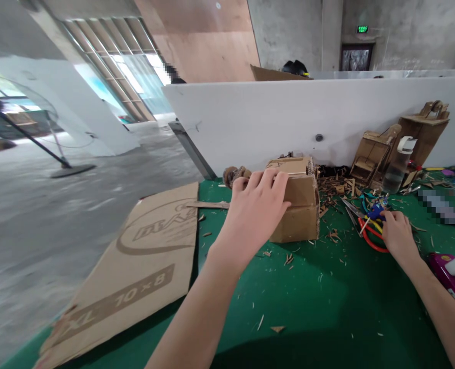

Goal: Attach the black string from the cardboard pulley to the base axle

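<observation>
My left hand lies over the top of a small cardboard box, fingers curled on its upper edge and thumb along its side. Part of the box is hidden behind that hand. To the right, my right hand has its fingers closed on a small blue object whose kind I cannot make out. Red-handled scissors lie right beside these fingers, blades pointing away. A thin cardboard strip sticks out left of the box, below a rolled brown piece.
A large printed cardboard sheet overhangs the left edge of the green table. Cardboard scraps litter the back. A water bottle stands by cardboard models. A purple device sits at right. A white partition borders the back.
</observation>
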Available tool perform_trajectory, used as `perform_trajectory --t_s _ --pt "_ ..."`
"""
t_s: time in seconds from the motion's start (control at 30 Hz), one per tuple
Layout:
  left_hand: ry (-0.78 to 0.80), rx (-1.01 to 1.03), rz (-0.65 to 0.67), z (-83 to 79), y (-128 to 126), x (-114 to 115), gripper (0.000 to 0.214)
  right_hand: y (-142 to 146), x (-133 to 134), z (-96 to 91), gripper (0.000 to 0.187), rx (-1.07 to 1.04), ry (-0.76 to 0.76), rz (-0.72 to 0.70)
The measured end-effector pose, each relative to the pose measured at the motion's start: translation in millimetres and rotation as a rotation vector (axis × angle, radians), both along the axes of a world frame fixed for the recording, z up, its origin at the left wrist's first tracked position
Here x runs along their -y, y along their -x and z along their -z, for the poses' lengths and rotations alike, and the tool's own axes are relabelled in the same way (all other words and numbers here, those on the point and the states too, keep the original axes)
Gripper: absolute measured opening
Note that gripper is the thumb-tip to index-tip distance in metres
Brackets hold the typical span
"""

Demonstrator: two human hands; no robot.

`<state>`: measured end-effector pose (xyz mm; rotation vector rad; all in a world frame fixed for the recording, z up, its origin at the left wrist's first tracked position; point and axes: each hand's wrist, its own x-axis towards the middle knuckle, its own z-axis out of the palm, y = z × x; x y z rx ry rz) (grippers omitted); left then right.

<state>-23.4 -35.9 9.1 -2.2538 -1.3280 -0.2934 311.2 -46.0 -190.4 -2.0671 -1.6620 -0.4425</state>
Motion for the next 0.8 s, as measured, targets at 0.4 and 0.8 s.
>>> perform_trajectory --t_s 0.4,0.8 --pt "-0.028 0.021 0.005 -3.9 -4.7 3.4 0.016 -22.2 -14.3 4.6 0.025 -0.062 -0.008 0.048" --pt "-0.064 -0.029 0.044 -2.8 3.4 11.2 0.014 4.2 -3.2 -36.9 0.031 0.028 0.083 0.019"
